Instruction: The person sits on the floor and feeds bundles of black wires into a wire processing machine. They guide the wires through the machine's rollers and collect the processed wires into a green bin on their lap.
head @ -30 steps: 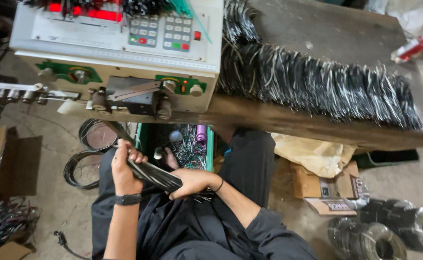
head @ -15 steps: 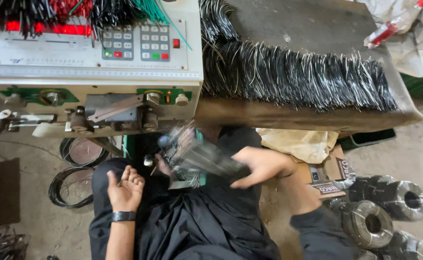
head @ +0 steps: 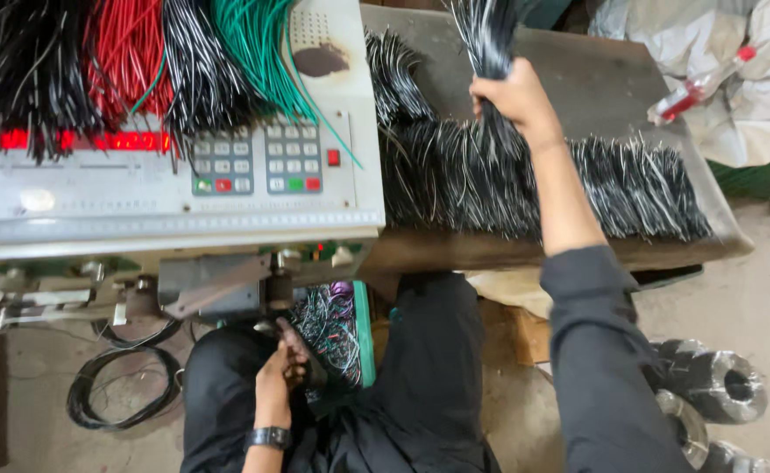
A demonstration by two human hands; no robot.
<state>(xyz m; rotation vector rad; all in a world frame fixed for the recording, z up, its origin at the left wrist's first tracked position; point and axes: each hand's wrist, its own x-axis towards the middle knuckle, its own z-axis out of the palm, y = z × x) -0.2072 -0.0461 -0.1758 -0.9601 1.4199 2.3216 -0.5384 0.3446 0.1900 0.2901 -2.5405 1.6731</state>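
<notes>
My right hand (head: 512, 95) is fisted tight round a bundle of black-and-white cut wires (head: 486, 39), held up over the wire pile (head: 534, 180) on the far bench (head: 595, 79). Left hand (head: 281, 372) is low near my lap, fingers curled at the green tray (head: 360, 333) of wire scraps under the cutting machine (head: 174, 201); can't tell if it grips anything.

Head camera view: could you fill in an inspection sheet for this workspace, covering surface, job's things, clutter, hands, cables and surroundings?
Surface: grey bench, worn, bare at its far side.
Job's things: black-and-white wire bundle held upright over the wire row lying along the bench.
Clutter: bottle with red cap lying on pale cloth at the bench's right end.
Hands: right hand clenched on the bundle; left hand low at the lap, below the machine, grip unclear.
Cables: black, red, striped and green wires draped over the machine; black coil on the floor.
Surroundings: green bin of wire ends, wire spools on the floor.
</notes>
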